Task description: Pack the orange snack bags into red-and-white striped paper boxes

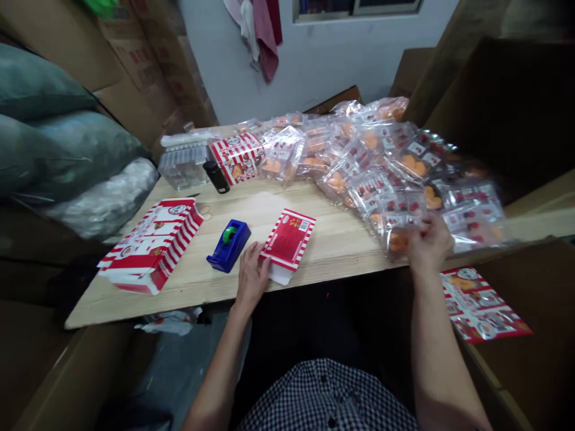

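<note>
My left hand point(252, 272) grips the lower left edge of a small red-and-white striped carton point(287, 240), which lies on the table with a white flap at its near end. My right hand point(430, 244) is closed on a clear plastic packet point(398, 240) at the near edge of a pile. Something orange shows through that packet; the fingertips are partly blurred. Left of my left hand sits a blue tape dispenser point(230, 246) with a green roll. The heaped clear packets point(372, 188) hold orange pieces and printed cards.
A larger striped box point(153, 242) lies at the table's left. Behind are a black bottle point(217, 177), another striped carton point(239, 157) and stacked clear trays point(186, 164). Printed sheets point(483, 305) lie below the right edge. Cartons point(139, 66) and bulky sacks point(58, 143) flank the left.
</note>
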A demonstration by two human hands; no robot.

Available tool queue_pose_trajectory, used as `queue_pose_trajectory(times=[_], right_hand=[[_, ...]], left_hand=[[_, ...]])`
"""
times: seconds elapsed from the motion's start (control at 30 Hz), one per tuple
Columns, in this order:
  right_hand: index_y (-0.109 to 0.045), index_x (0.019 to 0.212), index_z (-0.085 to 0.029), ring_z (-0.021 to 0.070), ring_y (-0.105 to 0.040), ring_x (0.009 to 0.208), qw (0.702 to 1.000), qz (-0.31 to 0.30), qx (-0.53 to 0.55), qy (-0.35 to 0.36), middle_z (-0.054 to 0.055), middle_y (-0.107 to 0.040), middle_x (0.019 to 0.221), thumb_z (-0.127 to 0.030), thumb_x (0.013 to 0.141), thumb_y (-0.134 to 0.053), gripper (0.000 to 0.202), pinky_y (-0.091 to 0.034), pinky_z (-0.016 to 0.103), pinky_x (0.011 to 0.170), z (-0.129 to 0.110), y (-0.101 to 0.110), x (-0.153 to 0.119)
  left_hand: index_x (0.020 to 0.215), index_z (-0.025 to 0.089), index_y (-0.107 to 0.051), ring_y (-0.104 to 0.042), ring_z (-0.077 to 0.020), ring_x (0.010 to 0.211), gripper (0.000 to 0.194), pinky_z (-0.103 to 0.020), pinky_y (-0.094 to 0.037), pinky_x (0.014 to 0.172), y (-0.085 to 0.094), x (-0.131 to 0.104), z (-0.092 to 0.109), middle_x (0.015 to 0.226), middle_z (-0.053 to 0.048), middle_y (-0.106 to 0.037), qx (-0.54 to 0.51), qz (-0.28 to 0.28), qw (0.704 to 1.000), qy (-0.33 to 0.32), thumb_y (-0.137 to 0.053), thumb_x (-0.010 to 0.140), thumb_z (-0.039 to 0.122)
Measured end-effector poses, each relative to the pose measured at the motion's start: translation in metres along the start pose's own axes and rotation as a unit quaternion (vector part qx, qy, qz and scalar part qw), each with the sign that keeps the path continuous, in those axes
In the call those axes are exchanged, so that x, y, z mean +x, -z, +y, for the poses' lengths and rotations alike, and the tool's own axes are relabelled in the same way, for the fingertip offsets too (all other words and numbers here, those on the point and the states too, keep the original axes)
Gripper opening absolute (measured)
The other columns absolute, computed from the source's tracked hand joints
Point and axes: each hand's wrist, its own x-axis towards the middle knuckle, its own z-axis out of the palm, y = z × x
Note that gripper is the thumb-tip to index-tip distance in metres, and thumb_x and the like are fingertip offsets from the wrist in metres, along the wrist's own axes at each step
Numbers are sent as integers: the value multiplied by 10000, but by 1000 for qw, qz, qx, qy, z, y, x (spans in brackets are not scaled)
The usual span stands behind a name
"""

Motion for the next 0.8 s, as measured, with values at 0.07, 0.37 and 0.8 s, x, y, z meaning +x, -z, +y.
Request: queue_pose_trajectory(times=[0.07, 0.37, 0.8], right_hand=[[-650, 1001, -149, 310, -665, 1068, 998, 51, 32, 9, 159, -709, 1045, -142, 843, -430, 271, -483, 461, 936, -1, 7, -3], [-659, 972, -159, 269, -661, 1107, 972, 194, 134, -4, 141, -700, 1100, -190, 881, -495, 191, -493, 482, 1002, -26, 24, -27], [-710, 987, -232, 240, -636, 1127, 918, 5, 381, -112, 89, -662, 1149, -192, 974, -534, 181, -487, 443, 1006, -68, 51, -138]], left_hand=[[1274, 180, -618, -507, -309, 1332, 367, -502, -399, 1140, 0, -4, -2, 1363, -166, -570, 0, 3, 1000, -4, -533, 945, 318], [1282, 202, -596, -523, -271, 1317, 330, -478, -404, 1143, -46, -1, 93, 1362, -124, -589, -89, -21, 993, -80, -500, 979, 292], [1281, 124, -578, -437, -392, 1308, 753, -557, -220, 1139, -258, 108, 276, 1271, -201, -635, -108, -259, 939, -199, -887, 637, 364]])
